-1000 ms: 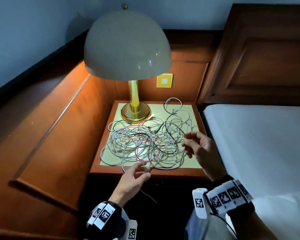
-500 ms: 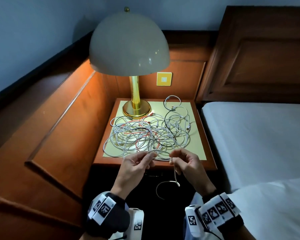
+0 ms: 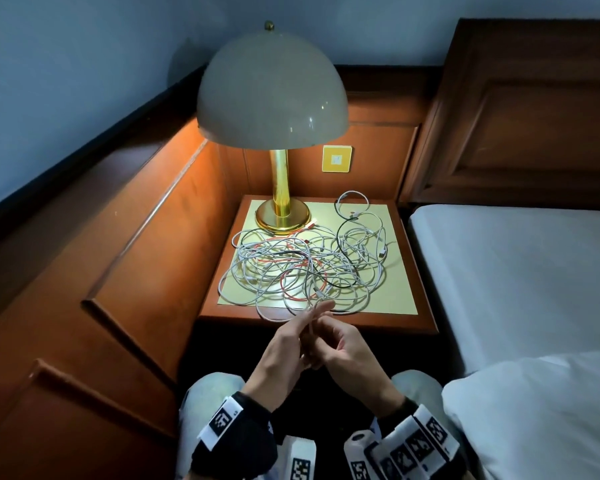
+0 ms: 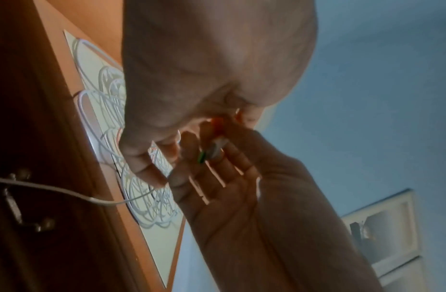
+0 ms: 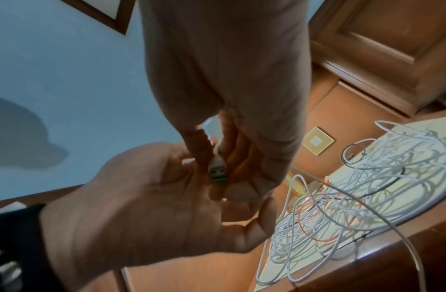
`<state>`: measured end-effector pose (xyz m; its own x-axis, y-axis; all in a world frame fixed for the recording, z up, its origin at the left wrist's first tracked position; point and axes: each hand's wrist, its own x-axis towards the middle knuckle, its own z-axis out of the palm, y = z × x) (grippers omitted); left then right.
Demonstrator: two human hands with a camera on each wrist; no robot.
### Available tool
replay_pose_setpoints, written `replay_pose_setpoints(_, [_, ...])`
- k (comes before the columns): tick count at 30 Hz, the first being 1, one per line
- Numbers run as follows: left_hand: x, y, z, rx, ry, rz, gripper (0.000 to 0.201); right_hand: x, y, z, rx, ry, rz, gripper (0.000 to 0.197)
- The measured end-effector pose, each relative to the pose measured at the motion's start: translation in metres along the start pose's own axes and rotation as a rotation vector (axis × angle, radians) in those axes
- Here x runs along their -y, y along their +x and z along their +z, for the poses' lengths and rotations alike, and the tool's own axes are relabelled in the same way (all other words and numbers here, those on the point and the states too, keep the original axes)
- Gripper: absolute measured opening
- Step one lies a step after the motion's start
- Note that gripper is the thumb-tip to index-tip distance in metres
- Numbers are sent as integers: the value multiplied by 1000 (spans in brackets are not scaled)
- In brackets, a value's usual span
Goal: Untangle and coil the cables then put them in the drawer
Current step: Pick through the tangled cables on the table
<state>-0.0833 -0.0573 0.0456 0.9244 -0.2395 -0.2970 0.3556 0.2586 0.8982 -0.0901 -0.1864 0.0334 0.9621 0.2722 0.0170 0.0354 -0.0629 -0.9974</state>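
A tangle of white, red and black cables (image 3: pixel 302 265) lies on the yellow mat of the wooden nightstand (image 3: pixel 413 317). Both hands meet just in front of its front edge. My right hand (image 3: pixel 329 344) pinches the white USB plug (image 5: pixel 217 171) of one white cable (image 4: pixel 67 192), which trails back into the pile. The plug has a green tongue. My left hand (image 3: pixel 305 327) is held palm-up beside it with fingers extended, and the plug lies against its palm (image 5: pixel 154 207). A metal drawer handle (image 4: pixel 14 199) shows on the dark front below the top.
A brass lamp (image 3: pixel 272 88) with a domed shade stands at the back left of the nightstand. A bed (image 3: pixel 516 271) with a white pillow (image 3: pixel 534 410) lies to the right. Wood panelling runs along the left, and a yellow wall plate (image 3: pixel 337 159) sits behind.
The hands have drawn together and back from the pile. The right hand has slid to the cable's plug end and brought it to the left palm; the left no longer pinches the cable.
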Motion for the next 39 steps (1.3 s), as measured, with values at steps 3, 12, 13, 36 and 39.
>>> replay_pose_setpoints(3, [-2,0,-10,-63,120,59,36,5,-6,-3,37,103,50,16])
replay_pose_setpoints(12, [-3,22,-28,40,316,385,23,20,-9,-14,85,315,67,22])
replay_pose_setpoints(13, [-3,25,-29,17,342,396,19,21,-9,-15,75,335,72,22])
replay_pose_setpoints(36, [35,13,-27,54,809,430,18,5,55,-46,-200,-281,-364,8])
replay_pose_setpoints(39, [20,16,-31,-48,895,683,11,-10,53,-55,-17,-481,-329,19])
